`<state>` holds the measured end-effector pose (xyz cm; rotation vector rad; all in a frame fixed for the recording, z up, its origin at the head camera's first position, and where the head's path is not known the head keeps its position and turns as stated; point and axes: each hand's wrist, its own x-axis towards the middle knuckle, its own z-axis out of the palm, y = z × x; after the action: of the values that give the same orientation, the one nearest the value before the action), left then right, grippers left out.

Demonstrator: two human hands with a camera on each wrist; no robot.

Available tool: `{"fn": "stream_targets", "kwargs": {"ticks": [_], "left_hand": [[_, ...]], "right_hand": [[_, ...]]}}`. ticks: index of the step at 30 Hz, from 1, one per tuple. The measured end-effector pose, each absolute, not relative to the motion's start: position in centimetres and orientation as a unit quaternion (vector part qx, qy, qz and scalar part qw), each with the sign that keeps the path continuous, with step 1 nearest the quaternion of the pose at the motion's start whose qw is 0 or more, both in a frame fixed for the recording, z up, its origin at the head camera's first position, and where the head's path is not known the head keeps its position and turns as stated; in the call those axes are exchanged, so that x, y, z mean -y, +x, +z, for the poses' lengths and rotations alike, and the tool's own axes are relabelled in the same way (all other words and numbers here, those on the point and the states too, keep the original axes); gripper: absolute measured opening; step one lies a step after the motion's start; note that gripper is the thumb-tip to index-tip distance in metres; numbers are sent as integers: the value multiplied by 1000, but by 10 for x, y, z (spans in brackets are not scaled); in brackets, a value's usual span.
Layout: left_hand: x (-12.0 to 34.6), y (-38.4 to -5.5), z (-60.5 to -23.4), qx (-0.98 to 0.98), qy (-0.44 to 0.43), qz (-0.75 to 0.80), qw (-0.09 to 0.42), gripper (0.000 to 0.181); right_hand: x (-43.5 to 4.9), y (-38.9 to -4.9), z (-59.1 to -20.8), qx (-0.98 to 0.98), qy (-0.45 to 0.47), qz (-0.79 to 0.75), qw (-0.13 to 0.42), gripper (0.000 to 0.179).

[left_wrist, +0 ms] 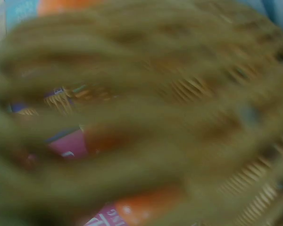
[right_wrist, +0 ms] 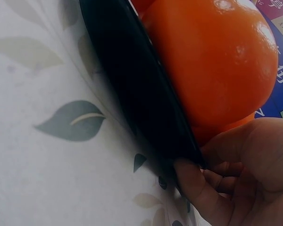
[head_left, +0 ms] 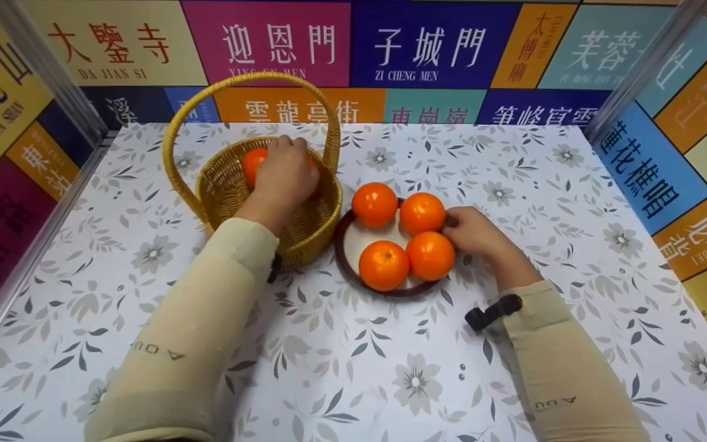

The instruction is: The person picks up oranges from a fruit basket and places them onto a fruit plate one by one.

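Note:
Inside the yellow wicker basket (head_left: 206, 178), my left hand (head_left: 286, 169) reaches down with curled fingers over an orange (head_left: 312, 166), which it mostly hides. Another orange (head_left: 253, 166) shows left of that hand. The basket's weave (left_wrist: 146, 113) fills the left wrist view, blurred, and the left hand is not visible there. My right hand (head_left: 473, 230) pinches the dark rim of a round plate (head_left: 344, 264) on its right side, thumb and fingers on the edge (right_wrist: 137, 84). Several glossy oranges (head_left: 384, 265) sit on the pale plate, one (right_wrist: 212, 61) close to the right fingers.
A tablecloth (head_left: 415, 380) with grey leaves and flowers covers the table. The basket's tall handle (head_left: 172, 147) arches over its opening. Colourful panels (head_left: 267, 43) with printed characters stand behind and at both sides. A black strap device (head_left: 493, 312) is on the right wrist.

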<state>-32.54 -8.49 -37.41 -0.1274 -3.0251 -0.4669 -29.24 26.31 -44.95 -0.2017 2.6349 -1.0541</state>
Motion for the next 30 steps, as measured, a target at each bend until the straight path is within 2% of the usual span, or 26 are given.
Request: {"fn": "stream_targets", "kwargs": {"ticks": [9,30], "left_hand": [[103,-332,-395,984,-79,-161,5,66],[98,-337,-402,980,-89,-173,-48,88]], "right_hand": [[-260,-292,-450,-926,-99,-346,115,24],[-262,-290,-448,-919,-70,-362,140,29]]}}
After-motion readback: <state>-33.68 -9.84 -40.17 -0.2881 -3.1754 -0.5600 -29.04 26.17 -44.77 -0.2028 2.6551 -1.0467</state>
